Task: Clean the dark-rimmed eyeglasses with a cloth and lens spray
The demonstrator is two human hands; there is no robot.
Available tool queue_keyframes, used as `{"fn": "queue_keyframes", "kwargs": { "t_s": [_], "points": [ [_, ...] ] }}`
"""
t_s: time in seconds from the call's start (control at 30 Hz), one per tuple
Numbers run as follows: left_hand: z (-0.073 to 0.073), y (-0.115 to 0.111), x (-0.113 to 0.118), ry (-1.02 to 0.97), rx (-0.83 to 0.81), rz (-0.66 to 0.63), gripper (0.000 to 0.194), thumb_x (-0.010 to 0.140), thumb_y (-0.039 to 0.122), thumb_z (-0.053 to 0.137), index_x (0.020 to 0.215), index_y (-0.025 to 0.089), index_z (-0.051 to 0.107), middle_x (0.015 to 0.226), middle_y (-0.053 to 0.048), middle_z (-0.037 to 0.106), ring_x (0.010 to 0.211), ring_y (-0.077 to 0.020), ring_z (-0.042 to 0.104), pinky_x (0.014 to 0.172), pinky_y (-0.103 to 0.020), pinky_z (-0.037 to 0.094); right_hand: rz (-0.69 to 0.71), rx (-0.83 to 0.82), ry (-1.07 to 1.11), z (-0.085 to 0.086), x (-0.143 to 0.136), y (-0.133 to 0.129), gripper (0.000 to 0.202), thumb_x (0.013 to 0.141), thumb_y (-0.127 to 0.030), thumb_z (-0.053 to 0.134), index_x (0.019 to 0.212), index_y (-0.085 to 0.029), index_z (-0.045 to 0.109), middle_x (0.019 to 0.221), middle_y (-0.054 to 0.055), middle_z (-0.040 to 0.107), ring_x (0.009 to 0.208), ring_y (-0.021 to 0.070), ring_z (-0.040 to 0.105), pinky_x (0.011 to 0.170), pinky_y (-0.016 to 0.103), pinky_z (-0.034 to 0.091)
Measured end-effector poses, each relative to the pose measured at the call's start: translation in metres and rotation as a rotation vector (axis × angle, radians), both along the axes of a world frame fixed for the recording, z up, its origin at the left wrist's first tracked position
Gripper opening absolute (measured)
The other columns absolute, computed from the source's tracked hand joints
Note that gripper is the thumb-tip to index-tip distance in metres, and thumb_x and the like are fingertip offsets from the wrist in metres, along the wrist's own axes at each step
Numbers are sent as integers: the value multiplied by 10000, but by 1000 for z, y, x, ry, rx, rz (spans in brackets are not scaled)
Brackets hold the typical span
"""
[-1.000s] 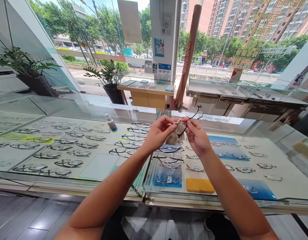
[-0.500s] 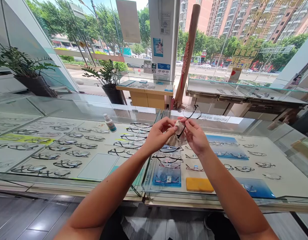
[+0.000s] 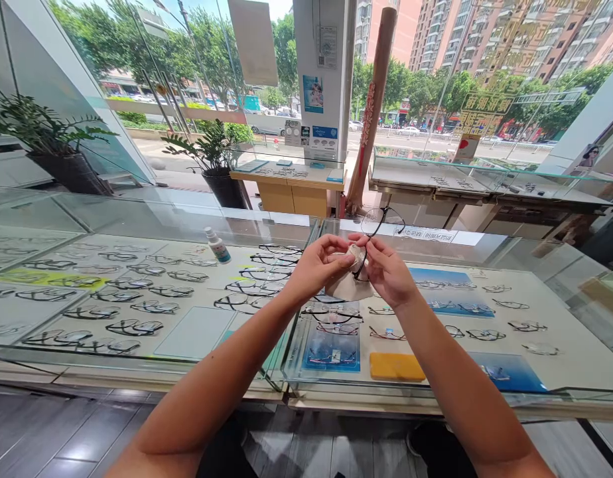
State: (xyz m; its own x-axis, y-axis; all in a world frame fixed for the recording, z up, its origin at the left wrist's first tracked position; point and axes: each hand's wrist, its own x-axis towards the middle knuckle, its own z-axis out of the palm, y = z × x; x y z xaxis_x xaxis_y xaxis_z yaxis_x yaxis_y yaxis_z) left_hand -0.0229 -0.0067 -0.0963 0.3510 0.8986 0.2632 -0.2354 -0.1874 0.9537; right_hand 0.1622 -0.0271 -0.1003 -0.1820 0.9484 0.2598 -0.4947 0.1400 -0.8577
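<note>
My left hand is closed on a pale cloth, pinching it around the lower part of a pair of glasses. The dark-framed glasses stand up between both hands, one lens rising above the fingers. Thumb and fingers of my right hand grip the frame just right of the cloth. Both hands are over the glass display counter. Part of the lower lens is hidden by the cloth and fingers.
A small white spray bottle stands left of my hands. Rows of glasses fill the counter. An orange-yellow case lies near the front edge, beside a blue tray. Potted plants and a wooden post stand beyond.
The glasses have turned slightly, and the cloth hangs a little lower and further left. Both hands keep nearly the same place and hold.
</note>
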Motion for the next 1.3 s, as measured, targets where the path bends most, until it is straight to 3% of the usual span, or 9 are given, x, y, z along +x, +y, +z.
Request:
{"fn": "queue_keyframes", "kwargs": {
  "t_s": [0.13,0.27,0.47,0.67,0.83,0.9,1.1,1.2,1.3],
  "points": [
    [1,0,0,-44,-105,-36,585,671,456,1078,955,165,657,877,-2,744,750,-111,693,749,-235,559,19,28,9,-1,2,1,228,877,-487,905,931,-282,821,1413,25,755,1157,200,697,791,266,589],
    [3,-3,1,-37,-104,-28,555,674,462,1077,923,158,685,860,-8,743,744,-113,691,740,-237,561,23,31,9,-1,1,0,241,876,-500,903,929,-280,819,1407,28,759,1122,196,702,788,272,592],
    [2,-5,2,-8,-35,13,511,734,475,1043,1016,159,756,996,-57,796,785,-135,702,738,-253,569,-1,11,19,1,-1,0,273,823,-502,937,916,-278,812,1390,24,772,1121,205,710,803,289,587],
    [1,-3,3,-60,53,33,585,708,421,1062,1140,178,753,1352,-125,772,1059,-184,749,925,-274,601,24,21,51,-1,-1,2,231,845,-474,936,914,-278,836,1406,12,766,1146,176,699,842,248,584],
    [-1,-4,2,-41,-29,53,573,708,469,1061,1009,171,675,1048,-31,764,737,-93,673,701,-218,537,29,31,65,-2,0,2,215,859,-462,931,909,-280,829,1448,17,755,1266,214,672,822,261,591],
    [-2,-4,2,-43,-38,42,568,711,469,1061,1010,170,683,950,-17,749,727,-104,672,694,-224,531,26,40,53,-2,0,3,211,870,-461,920,911,-279,822,1455,25,754,1306,231,660,826,277,591],
    [-4,-3,3,-39,122,14,514,804,449,1009,1141,172,737,1383,-153,773,968,-179,753,868,-306,593,41,12,65,-4,0,7,220,857,-458,925,924,-272,829,1410,30,768,1083,188,687,707,259,556],
    [-5,-4,4,-40,187,92,498,809,438,1006,1109,182,702,1312,-119,774,925,-151,736,845,-279,584,50,-5,79,-5,0,8,235,843,-461,940,919,-269,828,1415,21,765,960,151,667,645,232,529],
    [-6,-4,4,-35,152,125,522,787,443,1017,1059,187,653,1116,-44,742,803,-107,697,749,-233,552,44,-11,83,-6,0,8,261,816,-476,960,899,-270,822,1422,10,758,997,157,675,651,220,542]
  ]
}}
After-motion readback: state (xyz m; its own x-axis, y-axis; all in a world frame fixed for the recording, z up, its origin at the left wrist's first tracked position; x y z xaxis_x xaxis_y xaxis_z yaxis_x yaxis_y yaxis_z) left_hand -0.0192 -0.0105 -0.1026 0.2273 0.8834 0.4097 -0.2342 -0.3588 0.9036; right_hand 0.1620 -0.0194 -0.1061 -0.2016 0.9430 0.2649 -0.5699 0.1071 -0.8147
